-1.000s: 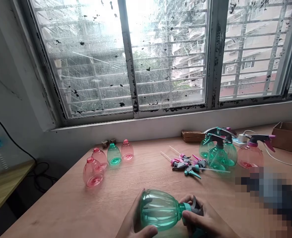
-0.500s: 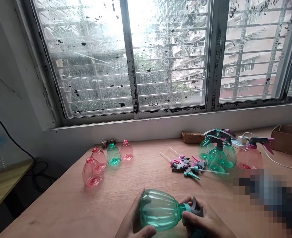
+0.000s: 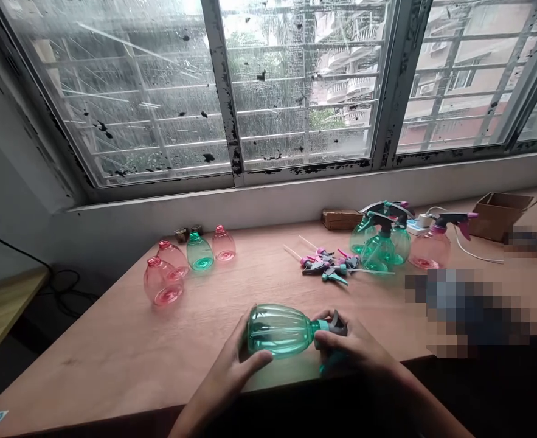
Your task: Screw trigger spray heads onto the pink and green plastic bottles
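A green see-through spray bottle (image 3: 280, 330) lies on its side near the front edge of the wooden table (image 3: 113, 353). My left hand (image 3: 232, 371) wraps around its round body. My right hand (image 3: 357, 347) grips the grey and teal trigger head (image 3: 334, 328) at the bottle's neck. Both hands are closed on the bottle.
Three pink capless bottles (image 3: 162, 283) and a green one (image 3: 199, 252) stand at the back left. Loose trigger heads (image 3: 325, 266) lie mid-table. Assembled green bottles (image 3: 380, 243) and a pink one (image 3: 435, 246) stand at the right, near a cardboard box (image 3: 498, 216) and a white cable. A blurred patch lies right.
The view has tilted down and pulled back, so the table edge and my forearms show. The bottle stays held on its side in both hands.
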A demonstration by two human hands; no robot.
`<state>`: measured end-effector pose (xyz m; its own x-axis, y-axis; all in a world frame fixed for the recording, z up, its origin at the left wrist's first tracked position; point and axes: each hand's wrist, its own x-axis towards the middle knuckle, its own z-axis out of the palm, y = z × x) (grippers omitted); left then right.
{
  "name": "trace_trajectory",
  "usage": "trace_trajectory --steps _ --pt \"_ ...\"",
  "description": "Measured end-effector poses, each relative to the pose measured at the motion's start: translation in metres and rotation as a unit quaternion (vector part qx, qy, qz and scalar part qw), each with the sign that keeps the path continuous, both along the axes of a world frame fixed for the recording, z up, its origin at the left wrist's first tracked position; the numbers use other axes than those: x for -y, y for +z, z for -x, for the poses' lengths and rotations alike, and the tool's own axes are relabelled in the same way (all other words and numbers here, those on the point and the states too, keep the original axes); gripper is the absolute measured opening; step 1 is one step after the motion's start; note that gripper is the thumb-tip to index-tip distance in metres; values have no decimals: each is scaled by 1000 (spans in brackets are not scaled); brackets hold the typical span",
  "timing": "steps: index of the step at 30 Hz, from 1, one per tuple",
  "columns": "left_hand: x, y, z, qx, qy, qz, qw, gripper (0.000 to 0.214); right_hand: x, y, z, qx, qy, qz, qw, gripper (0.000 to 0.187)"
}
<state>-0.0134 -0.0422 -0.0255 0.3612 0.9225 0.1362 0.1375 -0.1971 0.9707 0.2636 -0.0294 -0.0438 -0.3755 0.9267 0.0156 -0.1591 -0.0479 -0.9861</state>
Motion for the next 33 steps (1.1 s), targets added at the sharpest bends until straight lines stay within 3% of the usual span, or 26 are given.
trace_trajectory --steps 6,13,18,25,33 --pt "3 5 -3 -16 18 -5 1000 89 -1 -1 0 -8 -14 -3 1000 48" --pt "3 2 -5 -33 -16 -55 998 93 -1 -2 -2 -9 -3 -18 1000 45" --pt "5 7 -4 -27 -5 -19 999 94 1 0 -1 -4 -2 -12 1000 46" --pt "5 1 2 -1 -4 6 1000 93 0 -1 -1 -2 -10 -10 1000 48" --pt "5 4 -1 -45 -18 -37 998 99 1 0 -1 2 -5 -7 1000 47"
